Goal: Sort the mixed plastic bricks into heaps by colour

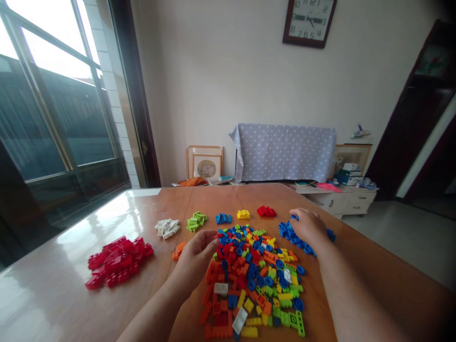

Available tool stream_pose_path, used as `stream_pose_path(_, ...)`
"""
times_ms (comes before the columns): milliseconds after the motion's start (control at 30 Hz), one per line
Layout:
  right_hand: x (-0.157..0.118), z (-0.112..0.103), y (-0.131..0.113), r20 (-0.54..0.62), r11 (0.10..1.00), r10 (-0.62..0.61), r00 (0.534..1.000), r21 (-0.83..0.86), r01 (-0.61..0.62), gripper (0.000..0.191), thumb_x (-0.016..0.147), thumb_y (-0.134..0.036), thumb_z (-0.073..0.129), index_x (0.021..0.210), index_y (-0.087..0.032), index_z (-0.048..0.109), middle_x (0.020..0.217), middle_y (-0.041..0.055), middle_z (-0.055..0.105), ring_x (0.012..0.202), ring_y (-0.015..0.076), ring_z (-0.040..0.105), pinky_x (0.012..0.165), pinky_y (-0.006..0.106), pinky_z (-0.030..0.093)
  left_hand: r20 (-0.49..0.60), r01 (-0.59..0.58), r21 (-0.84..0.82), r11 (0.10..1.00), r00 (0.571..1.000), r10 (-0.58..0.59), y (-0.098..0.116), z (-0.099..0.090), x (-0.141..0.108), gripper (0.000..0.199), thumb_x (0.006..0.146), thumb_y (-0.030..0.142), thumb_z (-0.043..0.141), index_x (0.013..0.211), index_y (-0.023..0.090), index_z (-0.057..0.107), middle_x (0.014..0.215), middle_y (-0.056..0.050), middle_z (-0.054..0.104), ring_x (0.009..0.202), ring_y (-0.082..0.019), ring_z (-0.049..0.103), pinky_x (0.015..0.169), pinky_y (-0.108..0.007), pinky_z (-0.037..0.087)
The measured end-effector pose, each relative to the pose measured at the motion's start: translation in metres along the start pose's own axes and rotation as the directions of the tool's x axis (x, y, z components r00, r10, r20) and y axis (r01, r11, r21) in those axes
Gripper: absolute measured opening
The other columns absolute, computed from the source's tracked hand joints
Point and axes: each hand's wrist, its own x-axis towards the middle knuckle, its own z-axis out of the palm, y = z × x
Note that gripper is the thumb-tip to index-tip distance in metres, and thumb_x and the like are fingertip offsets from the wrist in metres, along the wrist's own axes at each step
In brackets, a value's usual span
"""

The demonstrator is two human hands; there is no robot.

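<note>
A large mixed pile of toy building bricks (249, 280) in orange, red, blue, yellow and green lies in front of me, with round blue wheel pieces among them. My left hand (195, 251) is at the pile's upper left edge, thumb and fingers closed together; what they hold, if anything, is hidden. My right hand (309, 225) reaches over a separate heap of blue wheel pieces (290, 232) at the right. Its fingers are bent down, with a blue wheel piece (294, 217) at the fingertips. A few orange bricks (178, 250) lie partly behind my left hand.
Sorted heaps stand around the pile: red bricks (119, 261), white bricks (167, 228), green bricks (196, 221), blue bricks (223, 218), yellow bricks (243, 214) and dark red bricks (266, 211). The brown table (149, 209) ends before a low white cabinet (351, 202).
</note>
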Motion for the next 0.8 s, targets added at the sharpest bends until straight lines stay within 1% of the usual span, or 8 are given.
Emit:
stream_pose_path(100, -0.012, -0.008, -0.025, 0.053, 0.96, -0.107, 0.993, 0.266, 0.09, 0.031, 0.083, -0.025, 0.054, 0.109, -0.023, 0.071, 0.112, 0.0064, 0.073, 0.102, 0.0224, 0.064, 0.091, 0.032, 0.047, 0.015, 0.0, 0.008, 1.0, 1.0, 0.0, 0.0, 0.0, 0.0, 0.044, 0.078, 0.05, 0.074, 0.107, 0.017, 0.071, 0.103, -0.009, 0.075, 0.096, -0.024, 0.069, 0.085, -0.033, 0.054)
stream_pose_path(167, -0.026, -0.015, -0.045, 0.203, 0.877, -0.271, 0.941, 0.456, 0.154, 0.024, 0.086, -0.029, 0.054, 0.102, -0.021, 0.07, 0.094, 0.0028, 0.073, 0.085, 0.0186, 0.065, 0.075, 0.027, 0.048, 0.035, 0.007, 0.023, 1.0, 0.999, -0.008, 0.0, 0.0, 0.0, 0.044, 0.079, 0.05, 0.073, 0.108, 0.016, 0.071, 0.103, -0.009, 0.075, 0.096, -0.024, 0.069, 0.085, -0.033, 0.054)
stream_pose_path(300, -0.059, -0.028, -0.079, 0.442, 0.766, -0.531, 0.723, 0.616, 0.186, 0.016, 0.083, -0.027, 0.06, 0.093, -0.019, 0.07, 0.073, -0.0024, 0.065, 0.067, 0.013, 0.057, 0.058, 0.021, 0.04, 0.085, 0.037, 0.035, 0.999, 0.996, -0.04, -0.001, 0.0, 0.0, 0.046, 0.081, 0.05, 0.071, 0.111, 0.016, 0.07, 0.105, -0.009, 0.074, 0.094, -0.023, 0.069, 0.082, -0.032, 0.054)
stream_pose_path(367, -0.07, -0.033, -0.089, 0.548, 0.772, -0.585, 0.597, 0.603, 0.203, 0.019, 0.08, -0.023, 0.063, 0.096, -0.019, 0.071, 0.072, -0.0031, 0.065, 0.064, 0.0116, 0.055, 0.055, 0.02, 0.037, 0.106, 0.034, 0.048, 0.998, 0.994, -0.039, -0.001, 0.001, 0.0, 0.045, 0.083, 0.049, 0.07, 0.112, 0.015, 0.069, 0.105, -0.009, 0.074, 0.093, -0.022, 0.068, 0.081, -0.032, 0.053)
stream_pose_path(433, -0.077, -0.036, -0.096, 0.606, 0.789, -0.593, 0.53, 0.568, 0.234, 0.022, 0.077, -0.019, 0.063, 0.098, -0.02, 0.072, 0.075, -0.0028, 0.067, 0.064, 0.0116, 0.055, 0.054, 0.019, 0.036, 0.112, 0.018, 0.066, 0.998, 0.993, -0.025, -0.002, 0.001, -0.001, 0.042, 0.084, 0.048, 0.069, 0.111, 0.015, 0.069, 0.102, -0.008, 0.073, 0.09, -0.02, 0.067, 0.08, -0.031, 0.052)
stream_pose_path(500, -0.079, -0.035, -0.099, 0.608, 0.805, -0.582, 0.54, 0.527, 0.274, 0.023, 0.076, -0.016, 0.062, 0.096, -0.021, 0.072, 0.076, -0.0023, 0.067, 0.066, 0.0121, 0.057, 0.055, 0.019, 0.035, 0.113, -0.003, 0.095, 0.995, 0.994, -0.008, -0.003, 0.001, -0.001, 0.038, 0.085, 0.045, 0.067, 0.107, 0.015, 0.069, 0.098, -0.006, 0.073, 0.087, -0.019, 0.065, 0.079, -0.029, 0.051)
stream_pose_path(700, -0.077, -0.025, -0.102, 0.524, 0.834, -0.545, 0.655, 0.423, 0.355, 0.021, 0.076, -0.017, 0.061, 0.094, -0.023, 0.072, 0.07, -0.0036, 0.062, 0.063, 0.0122, 0.054, 0.053, 0.021, 0.028, 0.148, -0.079, 0.333, 0.94, 0.988, 0.031, -0.012, -0.002, -0.001, 0.023, 0.088, 0.034, 0.058, 0.099, 0.016, 0.068, 0.083, -0.002, 0.069, 0.078, -0.018, 0.062, 0.068, -0.026, 0.046)
stream_pose_path(800, -0.077, -0.024, -0.106, 0.513, 0.843, -0.529, 0.676, 0.406, 0.352, 0.021, 0.078, -0.022, 0.064, 0.098, -0.023, 0.071, 0.071, -0.0035, 0.062, 0.064, 0.0127, 0.053, 0.053, 0.022, 0.027, 0.149, -0.126, 0.426, 0.896, 0.986, 0.068, -0.014, -0.002, -0.002, 0.02, 0.087, 0.03, 0.055, 0.094, 0.017, 0.069, 0.083, -0.002, 0.068, 0.077, -0.017, 0.06, 0.066, -0.024, 0.043)
